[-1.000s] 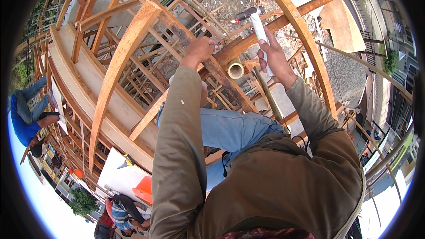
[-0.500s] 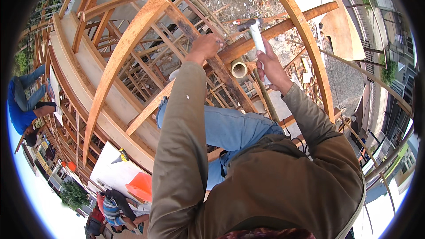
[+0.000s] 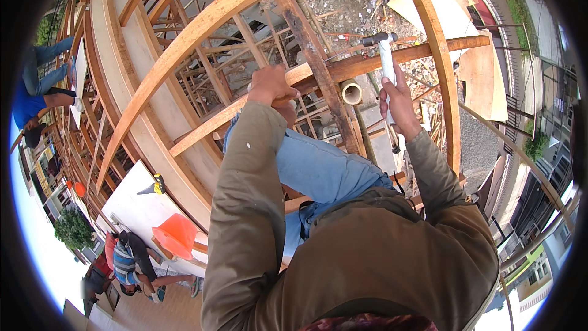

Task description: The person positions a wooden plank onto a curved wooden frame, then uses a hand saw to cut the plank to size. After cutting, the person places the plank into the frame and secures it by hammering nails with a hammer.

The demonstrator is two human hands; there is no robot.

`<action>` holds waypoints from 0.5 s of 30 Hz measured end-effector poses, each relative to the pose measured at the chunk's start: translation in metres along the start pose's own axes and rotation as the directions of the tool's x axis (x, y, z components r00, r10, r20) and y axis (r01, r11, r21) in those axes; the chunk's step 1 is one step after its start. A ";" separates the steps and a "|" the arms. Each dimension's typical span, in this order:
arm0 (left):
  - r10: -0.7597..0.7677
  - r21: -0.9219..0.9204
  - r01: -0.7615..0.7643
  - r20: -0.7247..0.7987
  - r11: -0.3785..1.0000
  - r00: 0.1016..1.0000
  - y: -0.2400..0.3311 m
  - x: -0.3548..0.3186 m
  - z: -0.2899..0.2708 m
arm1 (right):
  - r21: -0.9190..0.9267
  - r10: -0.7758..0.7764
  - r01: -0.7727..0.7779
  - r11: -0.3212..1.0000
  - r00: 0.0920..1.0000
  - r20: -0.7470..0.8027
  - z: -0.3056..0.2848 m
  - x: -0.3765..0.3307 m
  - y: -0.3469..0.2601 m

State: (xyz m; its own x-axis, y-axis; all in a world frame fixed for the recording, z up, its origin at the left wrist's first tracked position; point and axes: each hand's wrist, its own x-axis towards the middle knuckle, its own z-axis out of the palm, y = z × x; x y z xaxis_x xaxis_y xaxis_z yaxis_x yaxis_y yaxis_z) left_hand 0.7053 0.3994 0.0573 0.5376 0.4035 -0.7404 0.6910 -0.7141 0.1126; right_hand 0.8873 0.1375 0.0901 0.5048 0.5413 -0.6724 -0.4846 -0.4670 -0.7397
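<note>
In my right hand (image 3: 401, 103) is a hammer (image 3: 387, 64), its pale handle pointing up and its dark head (image 3: 377, 38) just above a long wooden beam (image 3: 407, 54). My left hand (image 3: 271, 87) is curled over the lighter stretch of beam left of where a dark, weathered timber (image 3: 309, 40) crosses it. Its fingertips are partly hidden, so a small thing inside them could not be seen. Just below the crossing shows the open round end of a bamboo pole (image 3: 351, 93). My bent leg in blue jeans (image 3: 331, 168) is beneath my arms.
Curved wooden ribs (image 3: 184, 49) arch on both sides. Far below lies rubble-strewn ground (image 3: 349, 9). A white board (image 3: 131, 208) at lower left carries a yellow-and-black handled tool (image 3: 158, 185) and an orange container (image 3: 176, 236). Two other people (image 3: 131, 263) (image 3: 37, 95) are at the left.
My left hand has moved from the dark timber's crossing leftward onto the lighter beam. The hammer is more upright, still in my right hand. The whole view has shifted slightly.
</note>
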 end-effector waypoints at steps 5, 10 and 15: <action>0.070 0.029 -0.069 -0.042 0.997 0.997 -0.018 0.012 0.032 | -0.108 -0.062 0.068 0.992 0.996 0.061 0.009 -0.010 -0.002; 0.054 -0.021 -0.056 -0.098 0.998 0.994 -0.021 0.014 0.041 | -0.203 -0.121 0.151 0.968 0.981 0.151 0.020 -0.019 -0.004; 0.064 0.039 -0.059 -0.125 0.997 0.990 -0.015 0.010 0.044 | -0.246 -0.088 0.148 0.958 0.967 0.238 0.033 -0.030 -0.004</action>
State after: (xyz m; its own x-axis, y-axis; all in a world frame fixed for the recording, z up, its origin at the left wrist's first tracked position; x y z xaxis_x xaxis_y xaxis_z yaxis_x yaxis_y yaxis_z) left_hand 0.6789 0.3893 0.0187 0.6368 0.4253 -0.6432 0.6382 -0.7587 0.1302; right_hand 0.8505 0.1457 0.1141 0.3606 0.7312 -0.5790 -0.2140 -0.5393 -0.8144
